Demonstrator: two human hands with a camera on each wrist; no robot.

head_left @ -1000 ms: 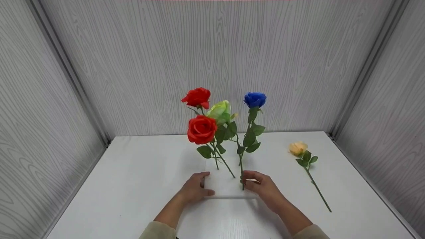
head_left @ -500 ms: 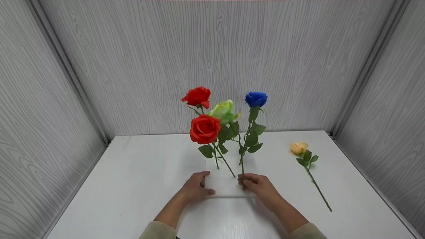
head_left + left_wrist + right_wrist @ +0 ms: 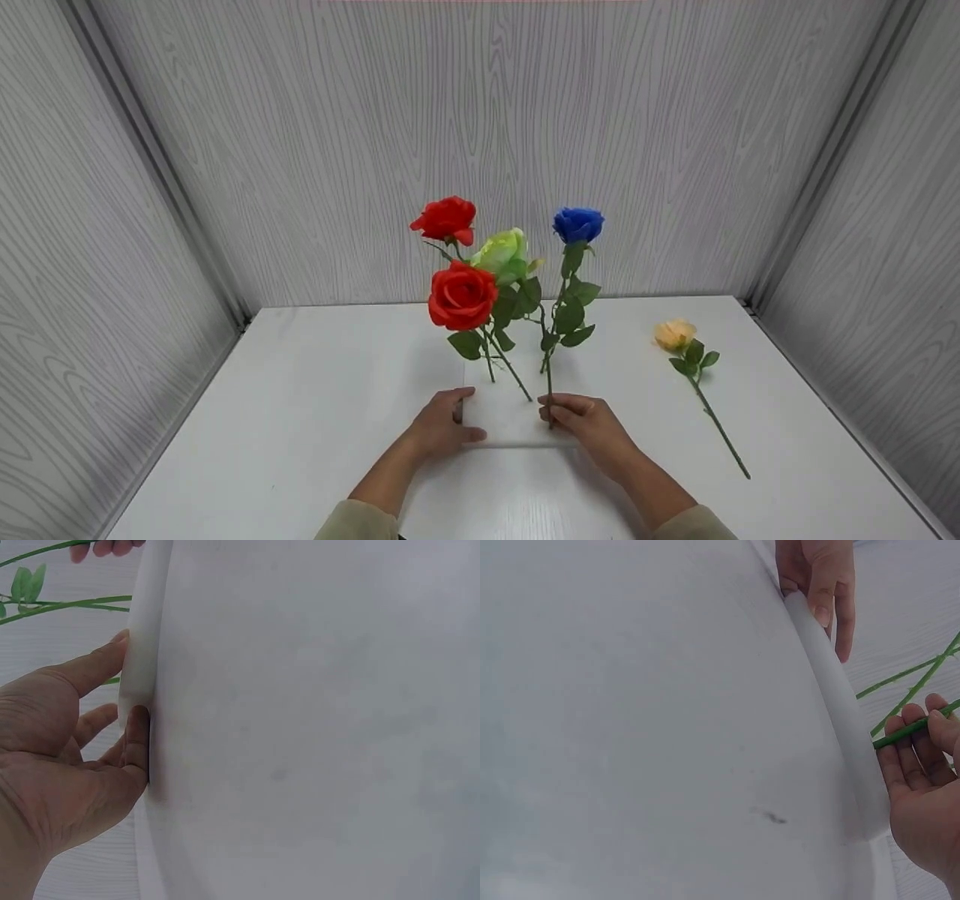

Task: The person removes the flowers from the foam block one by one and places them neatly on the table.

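Note:
My left hand (image 3: 442,425) grips the left edge of a flat white block (image 3: 502,427), its thumb at the front corner. With fingertips and thumb my right hand (image 3: 589,420) pinches a green rose stem (image 3: 900,735) low down, over the block's right side. The held stem meets others among the leaves, so I cannot tell which bloom it carries. Above the block stand a blue rose (image 3: 578,225), a pale green rose (image 3: 501,251), a front red rose (image 3: 463,295) and a rear red rose (image 3: 446,219), their stems leaning and crossing.
On the white table (image 3: 337,375), to the right, lies a peach rose (image 3: 675,335) with its stem pointing toward the front right. A wood-grain back panel (image 3: 480,112) rises behind the flowers. Panels also close in the left and right sides.
My right hand has closed its fingertips on the stem and moved slightly left. The green, blue and front red blooms shifted a little right, then dipped slightly. The left hand stays put.

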